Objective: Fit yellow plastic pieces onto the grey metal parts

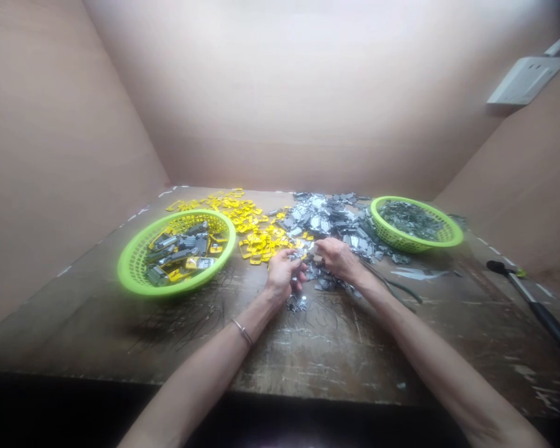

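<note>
My left hand [284,275] and my right hand [336,257] meet at the middle of the worn table [308,348], fingers curled around small metal and yellow parts between them. What exactly each holds is too small to name. A heap of yellow plastic frames [249,227] lies just behind my left hand. Behind my right hand spreads a heap of grey metal pieces [329,221]. A few loose metal bits [297,303] lie under my left hand.
A green basket [135,267] at the left holds assembled grey-and-yellow parts. A second green basket [448,239] at the right holds small dark metal parts. A dark-handled tool [534,305] lies at the right edge. Cardboard walls enclose the table; a wall socket [525,79] is upper right.
</note>
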Demonstrator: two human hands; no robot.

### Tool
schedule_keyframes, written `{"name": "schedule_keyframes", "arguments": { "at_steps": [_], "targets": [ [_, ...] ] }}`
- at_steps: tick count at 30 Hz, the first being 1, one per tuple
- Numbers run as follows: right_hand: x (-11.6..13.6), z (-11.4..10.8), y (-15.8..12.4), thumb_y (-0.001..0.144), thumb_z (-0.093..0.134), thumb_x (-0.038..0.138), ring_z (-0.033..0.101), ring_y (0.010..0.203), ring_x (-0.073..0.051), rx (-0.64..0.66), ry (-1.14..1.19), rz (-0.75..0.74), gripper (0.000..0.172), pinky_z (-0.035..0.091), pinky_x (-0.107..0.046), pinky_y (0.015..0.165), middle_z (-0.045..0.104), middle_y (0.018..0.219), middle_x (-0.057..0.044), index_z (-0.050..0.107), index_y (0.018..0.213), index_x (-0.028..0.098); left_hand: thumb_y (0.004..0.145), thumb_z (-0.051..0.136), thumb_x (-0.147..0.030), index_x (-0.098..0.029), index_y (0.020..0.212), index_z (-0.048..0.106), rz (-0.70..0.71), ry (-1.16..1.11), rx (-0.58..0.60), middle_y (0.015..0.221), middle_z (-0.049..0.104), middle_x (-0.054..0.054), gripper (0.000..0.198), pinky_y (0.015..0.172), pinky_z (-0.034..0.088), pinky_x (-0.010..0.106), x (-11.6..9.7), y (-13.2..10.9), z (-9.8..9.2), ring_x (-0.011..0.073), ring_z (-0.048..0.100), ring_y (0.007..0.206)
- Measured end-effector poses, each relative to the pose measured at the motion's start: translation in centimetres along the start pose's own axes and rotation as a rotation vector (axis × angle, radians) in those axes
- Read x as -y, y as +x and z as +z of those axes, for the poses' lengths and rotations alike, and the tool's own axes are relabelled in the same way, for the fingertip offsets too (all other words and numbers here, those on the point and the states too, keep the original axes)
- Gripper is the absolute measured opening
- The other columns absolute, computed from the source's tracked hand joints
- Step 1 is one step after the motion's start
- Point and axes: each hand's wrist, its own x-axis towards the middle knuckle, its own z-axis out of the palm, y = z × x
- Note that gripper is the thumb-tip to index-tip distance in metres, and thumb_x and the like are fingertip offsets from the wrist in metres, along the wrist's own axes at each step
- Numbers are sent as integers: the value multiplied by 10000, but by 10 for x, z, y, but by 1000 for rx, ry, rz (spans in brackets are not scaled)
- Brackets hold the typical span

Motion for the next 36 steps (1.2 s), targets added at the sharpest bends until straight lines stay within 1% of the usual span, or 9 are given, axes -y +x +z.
{"name": "schedule_keyframes", "arguments": {
  "at_steps": [4, 6, 11, 15, 19, 21, 25, 29, 36],
  "targets": [
    [5, -7, -2, 733, 465, 230, 528, 628, -126, -48, 276, 70, 175, 389, -227, 581, 600, 727, -36, 578, 845, 156, 599, 544, -205, -155, 904, 403, 11, -18, 11, 557, 533, -3, 339, 279, 298, 161, 1, -1, 0, 93, 475, 358],
    [12, -9, -5, 722, 482, 220, 534, 636, -126, -79, 339, 49, 163, 399, -229, 589, 602, 732, -33, 579, 839, 162, 598, 562, -239, -157, 908, 409, 16, -37, 29, 579, 542, 4, 356, 280, 293, 159, 1, -2, 0, 90, 475, 363],
    [29, -3, -18, 725, 469, 166, 533, 693, -133, -155, 356, -77, 148, 403, -244, 654, 599, 771, -39, 577, 825, 176, 547, 589, -163, -158, 896, 424, 7, -77, 21, 534, 522, -18, 386, 278, 266, 154, -1, -5, 2, 79, 445, 337],
    [32, 0, -23, 734, 465, 171, 530, 701, -130, -157, 385, -74, 134, 404, -240, 659, 593, 765, -35, 577, 807, 182, 560, 570, -153, -153, 887, 432, 0, -91, 16, 489, 501, -29, 355, 283, 266, 157, -4, -9, 4, 81, 439, 334],
    [31, -1, -26, 750, 446, 185, 534, 678, -123, -197, 406, -62, 141, 406, -236, 646, 598, 741, -31, 583, 785, 181, 594, 570, -230, -156, 923, 430, -17, -108, 70, 507, 514, -15, 366, 291, 281, 165, -4, -11, 5, 91, 457, 357],
    [31, 0, -26, 750, 443, 181, 534, 687, -125, -192, 409, -62, 150, 405, -240, 656, 600, 757, -35, 583, 803, 178, 599, 573, -256, -152, 925, 434, -29, -116, 88, 513, 515, -12, 369, 287, 274, 161, -3, -11, 5, 87, 455, 357],
    [33, 1, -28, 748, 435, 194, 535, 717, -140, -155, 418, -31, 170, 406, -253, 668, 598, 779, -49, 595, 804, 175, 576, 590, -193, -153, 927, 430, -42, -130, 125, 547, 525, -6, 388, 285, 274, 153, 0, -8, 1, 77, 448, 359],
    [35, -1, -29, 733, 462, 236, 558, 656, -135, -98, 558, 87, 169, 423, -244, 635, 620, 742, -29, 608, 805, 191, 589, 585, -186, -149, 946, 426, -67, -114, 171, 542, 526, 1, 393, 288, 290, 161, -2, -6, -1, 84, 454, 362],
    [36, -3, -30, 701, 505, 255, 568, 653, -143, -76, 704, 162, 175, 431, -249, 627, 631, 733, -26, 623, 812, 189, 615, 576, -219, -136, 941, 429, -33, -87, 150, 503, 494, -13, 367, 299, 321, 169, -3, -7, -2, 74, 441, 354]
  ]
}}
